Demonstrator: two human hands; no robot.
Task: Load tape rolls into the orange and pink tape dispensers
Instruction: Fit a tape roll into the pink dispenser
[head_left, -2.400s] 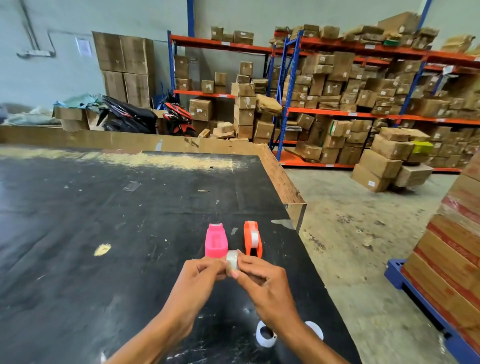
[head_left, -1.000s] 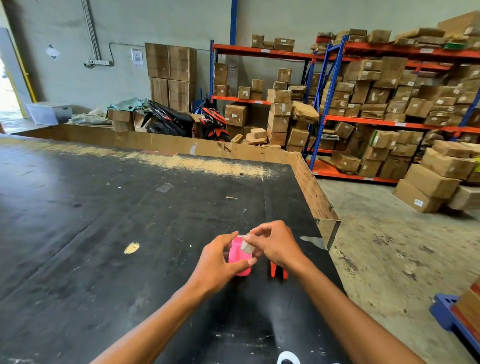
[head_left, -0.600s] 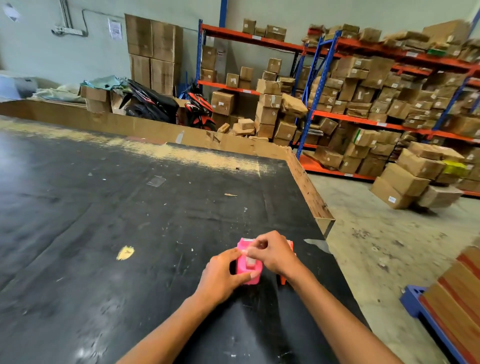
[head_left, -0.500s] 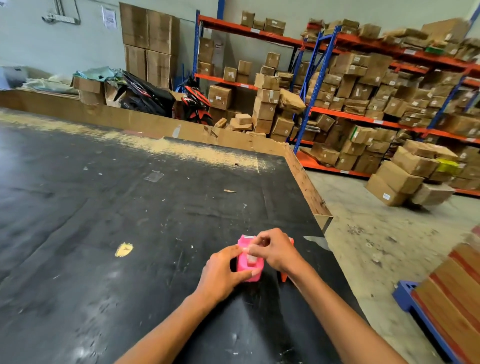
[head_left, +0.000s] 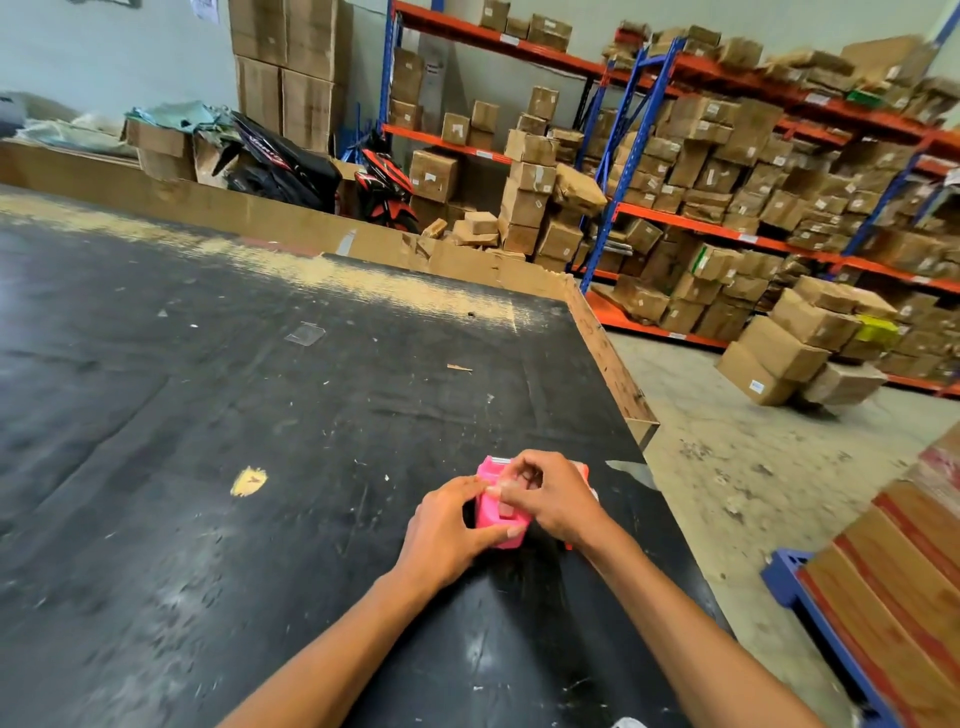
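The pink tape dispenser stands on the black table near its right edge. My left hand grips its left side and base. My right hand lies over its top, fingertips pressing into the dispenser; the tape roll under them is hidden. The orange tape dispenser stands just behind my right hand, with only slivers of it showing.
The table's right edge drops to a concrete floor. A low cardboard wall lines the far side. Shelving with cartons fills the background. A wooden stack on a blue pallet stands at the right. A yellow scrap lies to the left.
Both hands carried the small tape roll forward from in front of me to the pink dispenser. They now hold the dispenser, and the orange one is mostly covered by my right hand.
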